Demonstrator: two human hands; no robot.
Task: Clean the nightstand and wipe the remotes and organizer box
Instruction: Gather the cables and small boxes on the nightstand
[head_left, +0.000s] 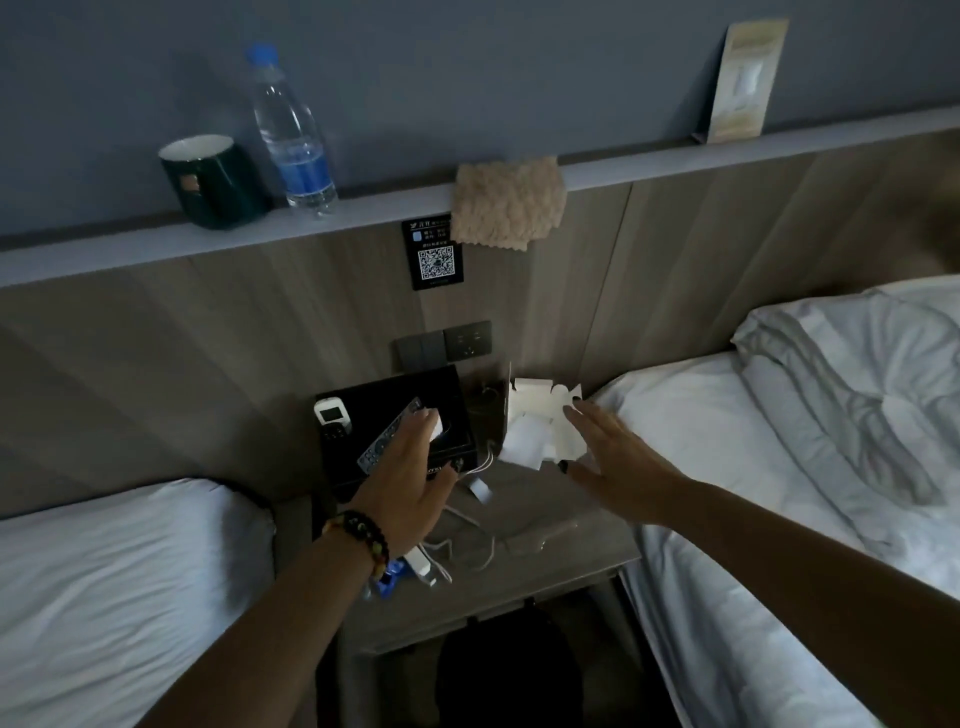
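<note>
The nightstand stands between two beds. At its back left sits a black organizer box. A white remote and a long grey remote lie in the box. My left hand reaches over the box, fingertips on a small white piece beside the grey remote. My right hand hovers with fingers spread, just right of a pile of white tissue and a torn white carton. A beige cleaning cloth hangs from the headboard ledge.
White cables and a charger sprawl across the nightstand's front left. A dark green mug and a water bottle stand on the ledge, a card further right. Wall sockets sit above the box. A dark bag lies underneath.
</note>
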